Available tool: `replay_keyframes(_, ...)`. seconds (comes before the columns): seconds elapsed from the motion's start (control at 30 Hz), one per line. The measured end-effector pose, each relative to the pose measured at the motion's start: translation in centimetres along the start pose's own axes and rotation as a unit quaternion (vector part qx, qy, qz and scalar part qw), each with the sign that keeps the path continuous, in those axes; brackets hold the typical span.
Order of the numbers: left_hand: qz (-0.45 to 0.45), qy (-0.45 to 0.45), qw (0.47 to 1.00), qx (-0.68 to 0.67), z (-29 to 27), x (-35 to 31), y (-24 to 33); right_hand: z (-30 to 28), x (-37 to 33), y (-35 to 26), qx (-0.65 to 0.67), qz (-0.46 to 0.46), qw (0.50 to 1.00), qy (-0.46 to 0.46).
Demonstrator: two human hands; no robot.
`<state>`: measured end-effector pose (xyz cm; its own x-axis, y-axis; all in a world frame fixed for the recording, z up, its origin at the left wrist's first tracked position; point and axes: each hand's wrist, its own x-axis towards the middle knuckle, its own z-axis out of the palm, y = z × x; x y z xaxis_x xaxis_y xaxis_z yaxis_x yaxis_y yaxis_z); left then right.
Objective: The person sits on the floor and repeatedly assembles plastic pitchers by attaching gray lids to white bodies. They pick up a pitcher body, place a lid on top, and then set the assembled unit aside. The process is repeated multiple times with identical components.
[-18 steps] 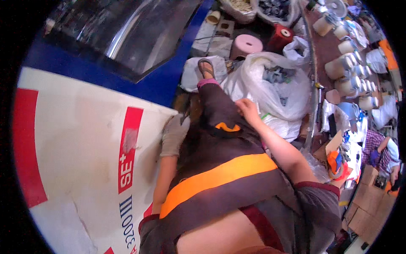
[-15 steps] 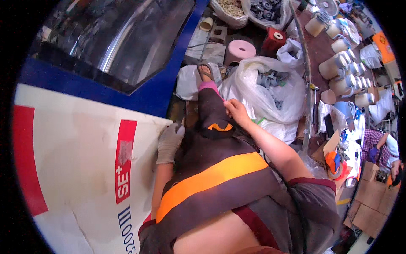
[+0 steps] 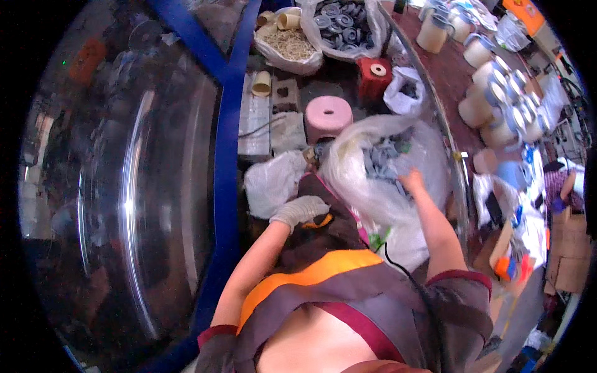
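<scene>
My left hand (image 3: 301, 211), in a pale knitted glove, lies over my lap beside the orange trim of the dark apron (image 3: 329, 239). Its fingers curl inward, and whatever they hold, if anything, is hidden. Bare and slightly blurred, my right hand (image 3: 410, 181) reaches over a large clear plastic bag (image 3: 348, 149). The fingers stretch toward grey plastic parts (image 3: 382, 158) lying inside that bag; nothing shows in them. Whether they touch a part I cannot tell.
A machine with a blue frame (image 3: 227, 155) and dark window stands at left. Ahead are a pink stool (image 3: 328, 115), a red box-like object (image 3: 374, 78) and a sack of grey parts (image 3: 345, 28). Pale jugs (image 3: 482, 102) crowd the right-hand table. A co-worker (image 3: 563, 186) is far right.
My view and body have turned toward the bags. The left hand has moved from the machine's side onto my lap; the right has left the apron edge for the open bag.
</scene>
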<state>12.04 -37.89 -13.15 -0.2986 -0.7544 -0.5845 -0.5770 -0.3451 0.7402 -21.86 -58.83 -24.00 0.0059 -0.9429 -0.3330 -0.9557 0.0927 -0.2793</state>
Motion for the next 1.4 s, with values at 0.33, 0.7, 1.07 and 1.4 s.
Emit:
replay_keyframes(0.33, -0.268, 0.099, 0.931, 0.226, -27.3, 13.7, -6.5, -8.4, 20.1, 1.3, -0.083, 0.218, 0.969, 0.086)
replay_keyframes(0.7, -0.198, 0.137, 0.947, 0.214, -42.4, 23.2, -0.4, 3.5, 3.8, -27.4, 0.356, -0.12, 0.917, -0.133)
replay_keyframes(1.07, 0.081, -0.029, 0.905, 0.416, -49.5, 43.0, 7.3, 2.3, 4.1, -23.6, 0.411, 0.243, 0.873, -0.1)
replay_keyframes(1.4, 0.13, -0.186, 0.868, 0.442, -52.3, 56.5, 11.2, -2.3, 27.8, -29.3, 0.303, 0.312, 0.895, -0.103)
